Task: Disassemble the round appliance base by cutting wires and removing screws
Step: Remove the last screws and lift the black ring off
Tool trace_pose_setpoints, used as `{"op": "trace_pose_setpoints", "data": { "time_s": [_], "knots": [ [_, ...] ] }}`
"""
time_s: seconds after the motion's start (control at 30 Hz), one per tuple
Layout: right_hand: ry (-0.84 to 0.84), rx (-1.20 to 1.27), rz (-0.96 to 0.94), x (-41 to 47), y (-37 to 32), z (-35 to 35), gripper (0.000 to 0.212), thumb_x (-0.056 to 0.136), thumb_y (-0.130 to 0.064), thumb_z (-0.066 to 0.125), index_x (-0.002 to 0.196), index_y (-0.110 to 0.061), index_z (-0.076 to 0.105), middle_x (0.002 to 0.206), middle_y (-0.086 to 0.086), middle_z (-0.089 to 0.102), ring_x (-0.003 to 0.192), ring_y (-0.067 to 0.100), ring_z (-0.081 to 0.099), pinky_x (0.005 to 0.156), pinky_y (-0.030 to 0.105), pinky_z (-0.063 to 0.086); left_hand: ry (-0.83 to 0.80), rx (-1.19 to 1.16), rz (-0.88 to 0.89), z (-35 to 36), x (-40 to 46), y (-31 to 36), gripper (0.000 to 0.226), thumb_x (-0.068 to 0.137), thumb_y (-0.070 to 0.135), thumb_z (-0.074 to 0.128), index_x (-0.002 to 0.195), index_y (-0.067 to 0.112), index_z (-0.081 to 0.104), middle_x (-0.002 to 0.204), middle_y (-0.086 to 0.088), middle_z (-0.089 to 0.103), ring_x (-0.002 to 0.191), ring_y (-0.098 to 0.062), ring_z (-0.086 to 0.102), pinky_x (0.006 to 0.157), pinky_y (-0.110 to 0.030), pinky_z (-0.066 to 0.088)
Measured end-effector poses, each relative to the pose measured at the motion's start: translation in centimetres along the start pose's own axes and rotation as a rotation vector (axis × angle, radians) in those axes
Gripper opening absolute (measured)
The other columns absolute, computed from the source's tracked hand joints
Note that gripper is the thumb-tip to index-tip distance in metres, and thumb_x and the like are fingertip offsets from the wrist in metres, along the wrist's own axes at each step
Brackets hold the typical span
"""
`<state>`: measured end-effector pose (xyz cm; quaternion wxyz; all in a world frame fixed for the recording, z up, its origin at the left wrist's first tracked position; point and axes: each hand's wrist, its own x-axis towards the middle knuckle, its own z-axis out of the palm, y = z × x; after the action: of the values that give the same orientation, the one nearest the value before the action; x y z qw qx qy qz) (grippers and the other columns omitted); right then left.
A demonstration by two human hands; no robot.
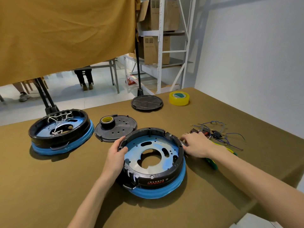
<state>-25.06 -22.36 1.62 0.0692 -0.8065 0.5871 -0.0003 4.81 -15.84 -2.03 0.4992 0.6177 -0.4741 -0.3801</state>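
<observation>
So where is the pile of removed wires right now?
In the head view, the pile of wires lies on the table at the right, just beyond the right hand and right of the near appliance base.

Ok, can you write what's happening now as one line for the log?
left hand: grips near base rim | right hand: at far-right rim, grip unclear | wires: out, on table | second base: still wired

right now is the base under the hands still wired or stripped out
Stripped: the near base shows only its bare blue plate, while a loose wire bundle lies on the table beside it.
</observation>
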Motion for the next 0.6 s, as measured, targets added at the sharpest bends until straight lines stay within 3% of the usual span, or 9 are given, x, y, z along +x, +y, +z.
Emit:
{"op": "trace_pose_setpoints", "data": {
  "time_s": [0.13, 0.3, 0.37, 0.5, 0.6],
  "knots": [
    [0.112, 0.133, 0.041, -0.2, 0.3, -0.5, 0.026, 0.105, -0.035, 0.050, 0.114, -0.015, 0.064, 0.109, 0.007, 0.060, 0.089, 0.021, 0.060, 0.085, 0.043, 0.053, 0.056, 0.009, 0.037, 0.5, -1.1, -0.2, 0.043, 0.105, 0.006, 0.046, 0.144, 0.023, 0.052, 0.127, 0.008, 0.059, 0.113, -0.005, 0.055, 0.086, -0.019, 0.044],
    [0.706, 0.651, 0.101, -1.4, -0.1, -2.6, 0.019, 0.096, -0.024, 0.068, 0.112, -0.016, 0.065, 0.105, 0.003, 0.060, 0.083, 0.011, 0.057, 0.072, 0.023, 0.045, 0.051, 0.050, 0.071, 0.6, -1.8, -0.6, 0.045, 0.101, 0.002, 0.048, 0.138, 0.027, 0.052, 0.116, 0.016, 0.059, 0.105, 0.007, 0.054, 0.079, -0.014, 0.042],
    [0.828, 0.911, 0.091, -1.7, -0.7, -3.8, 0.018, 0.095, -0.023, 0.071, 0.109, -0.015, 0.065, 0.096, 0.001, 0.064, 0.075, 0.013, 0.060, 0.065, 0.028, 0.050, 0.063, 0.050, 0.076, 0.7, -1.7, -0.6, 0.045, 0.101, 0.002, 0.048, 0.136, 0.029, 0.052, 0.113, 0.023, 0.058, 0.103, 0.010, 0.053, 0.077, -0.012, 0.041],
    [0.678, 1.607, 0.114, -1.6, -2.1, -6.5, 0.018, 0.096, -0.025, 0.070, 0.098, -0.007, 0.072, 0.071, 0.000, 0.056, 0.061, 0.012, 0.051, 0.060, 0.030, 0.046, 0.099, 0.060, 0.127, 0.9, -1.6, -0.6, 0.046, 0.099, 0.001, 0.051, 0.135, 0.029, 0.055, 0.117, 0.022, 0.060, 0.108, 0.007, 0.055, 0.092, -0.019, 0.044],
    [0.481, 1.923, 0.181, -1.2, -4.1, -6.7, 0.033, 0.098, -0.038, 0.065, 0.103, -0.005, 0.063, 0.084, 0.007, 0.058, 0.075, 0.019, 0.060, 0.080, 0.042, 0.060, 0.145, 0.109, 0.213, 1.1, -1.3, -0.3, 0.052, 0.097, -0.004, 0.053, 0.137, 0.029, 0.056, 0.126, 0.017, 0.057, 0.113, 0.006, 0.054, 0.092, -0.013, 0.040]
  ]
}}
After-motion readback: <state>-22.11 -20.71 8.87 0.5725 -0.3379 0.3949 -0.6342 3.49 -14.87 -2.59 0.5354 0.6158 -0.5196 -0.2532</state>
